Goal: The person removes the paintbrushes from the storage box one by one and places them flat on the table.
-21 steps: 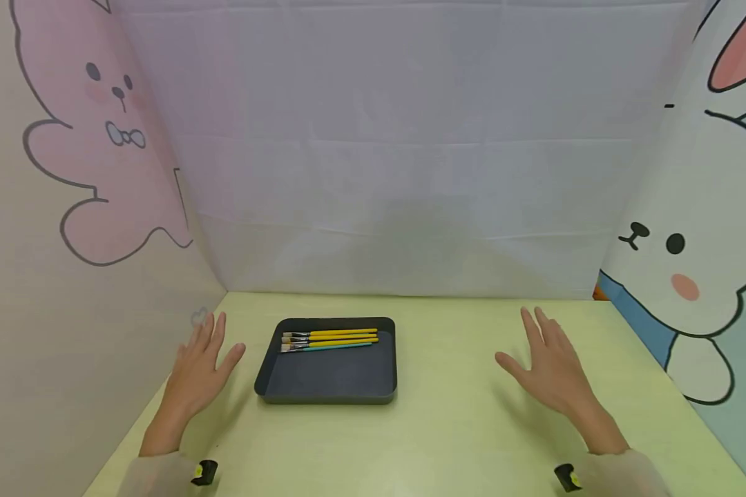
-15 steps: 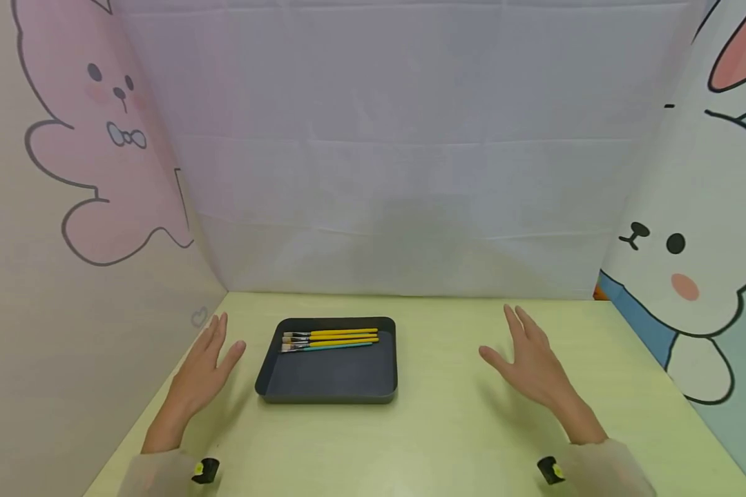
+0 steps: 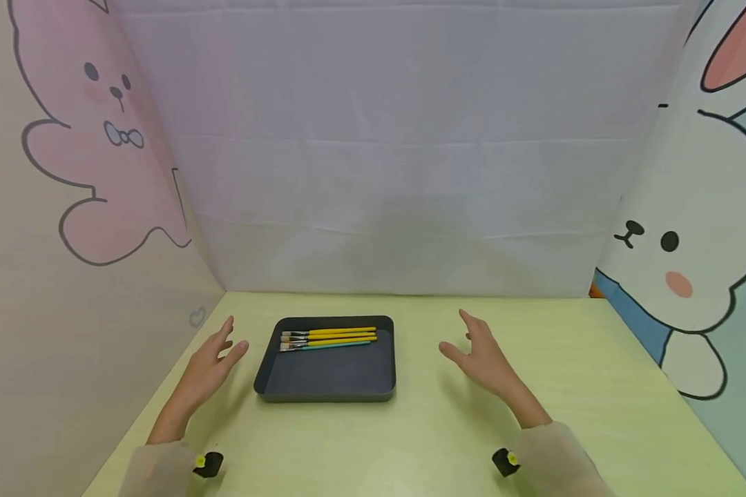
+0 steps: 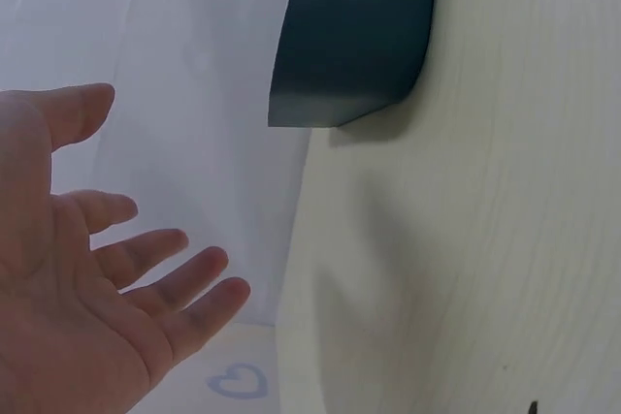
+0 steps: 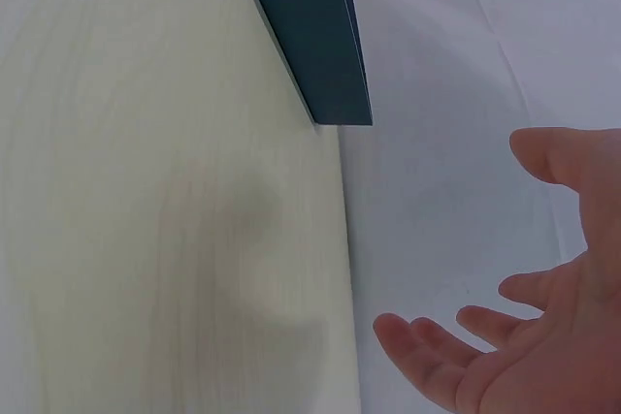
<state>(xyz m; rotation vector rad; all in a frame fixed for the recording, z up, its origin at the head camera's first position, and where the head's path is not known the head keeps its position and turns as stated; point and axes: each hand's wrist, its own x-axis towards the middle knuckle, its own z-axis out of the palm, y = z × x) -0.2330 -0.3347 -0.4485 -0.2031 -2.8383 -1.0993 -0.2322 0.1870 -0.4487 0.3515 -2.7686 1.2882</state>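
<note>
A dark grey rectangular tray (image 3: 329, 379) lies on the table in the head view. Several flat-tipped paintbrushes (image 3: 342, 337) lie side by side across its back part, most with yellow handles and the front one teal. My left hand (image 3: 205, 366) hovers just left of the tray, fingers loosely bent, thumb apart, holding nothing. To the right of the tray my right hand (image 3: 488, 359) is held above the table, also holding nothing. Both wrist views show the tray's outer wall (image 4: 354, 36) apart from the fingers.
The pale yellow-green table (image 3: 360, 449) meets a white cloth backdrop (image 3: 373, 152) behind. Printed panels with a pink animal (image 3: 112, 172) on the left and a white rabbit (image 3: 702, 207) on the right close in both sides.
My right hand has moved left across the table, nearer the tray. My left hand has turned slightly, its fingers bending a little. The tray and paintbrushes have stayed in place.
</note>
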